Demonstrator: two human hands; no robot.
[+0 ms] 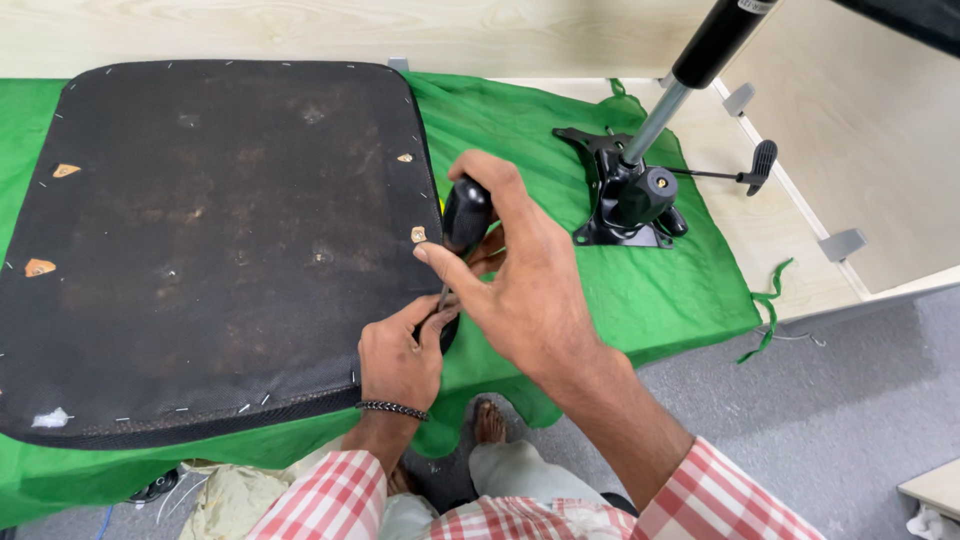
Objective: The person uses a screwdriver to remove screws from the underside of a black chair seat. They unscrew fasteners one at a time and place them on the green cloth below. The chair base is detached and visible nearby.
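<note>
A large seat cushion [200,240] lies upside down on the left of the table [830,270], its underside a worn black fabric, stained brownish in patches and stapled along the rounded edge; small tan tears show at its left side and near its right edge, and a tuft of white stuffing peeks out at the near left corner; it rests on a green cloth [640,290] that drapes over the near edge of the table. Just at the right rim of the cushion the left hand [400,355], wearing a braided wristband, is pinched around the thin shaft of a screwdriver [465,215], fingertips touching the cushion's edge; the right hand [525,290] is wrapped over the tool's black rounded handle from above, thumb stretched toward the left, fingers curled tight, so the screwdriver stands nearly upright between both hands. Farther right, on the cloth, sits a black metal chair mechanism [625,200] with a lever ending in a black paddle; a gas lift cylinder [690,75] rises from it, tilted toward the far right.
</note>
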